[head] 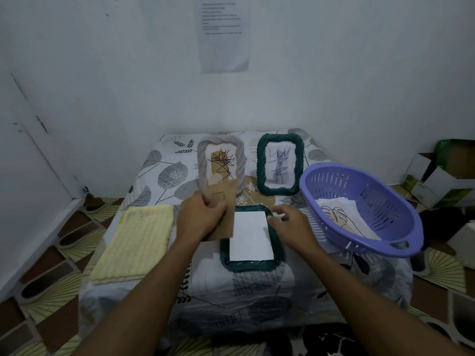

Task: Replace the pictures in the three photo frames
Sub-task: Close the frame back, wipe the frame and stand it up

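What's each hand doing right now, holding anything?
Left hand: closed on the brown backing board.
Right hand: fingers pinched at the green frame edge, beside the white sheet; a firm grip cannot be told.

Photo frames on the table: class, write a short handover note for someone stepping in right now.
Left hand holds the brown backing board. Right hand rests at the right edge of the face-down green frame, which is open with a white sheet lying in it.
The grey frame and the second green frame lie behind, each showing a drawing.
More pictures sit in the purple basket.
Left: refit the board and close this frame. Whether the other two are done cannot be told.
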